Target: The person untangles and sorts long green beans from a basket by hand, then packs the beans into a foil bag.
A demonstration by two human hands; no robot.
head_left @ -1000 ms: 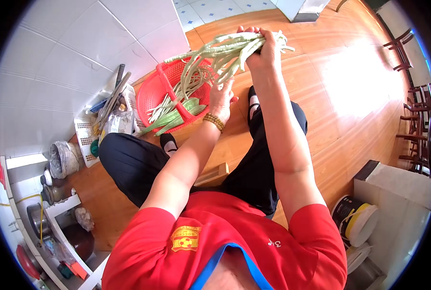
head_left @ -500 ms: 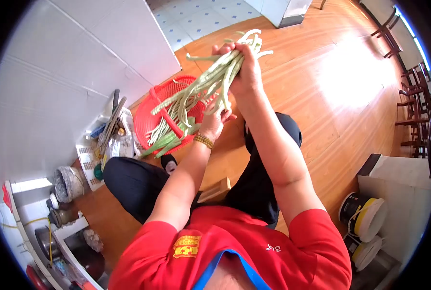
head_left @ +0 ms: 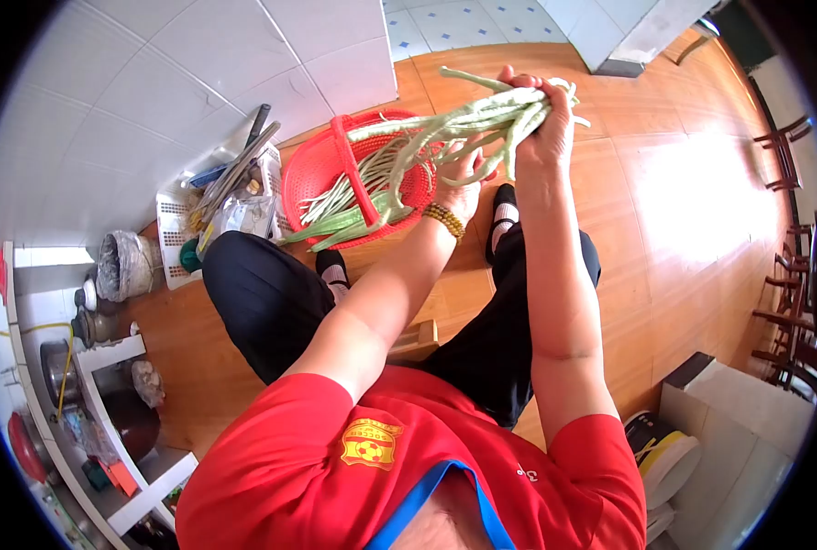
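Note:
My right hand (head_left: 551, 119) is closed round a bundle of long pale-green beans (head_left: 482, 117), raised above the floor. The beans spread leftward over a red basket (head_left: 300, 174). My left hand (head_left: 460, 188), with a beaded bracelet at the wrist, is just below the bundle, its fingers curled at the hanging beans and partly hidden by them. Inside the basket lie more thin beans (head_left: 340, 197) and ridged green gourds (head_left: 340, 225), under the basket's red handle.
Left of the basket, a white crate (head_left: 175, 220) holds sticks and bags against the tiled wall (head_left: 188, 55). A bagged bin (head_left: 122, 266) and low shelves (head_left: 106, 353) are further left. Buckets (head_left: 670, 463) stand at lower right, chairs (head_left: 784, 151) along the far right.
The view has shifted, so the basket appears further right. The bundle is now stretched out more sideways over the basket. My right hand keeps its hold on it.

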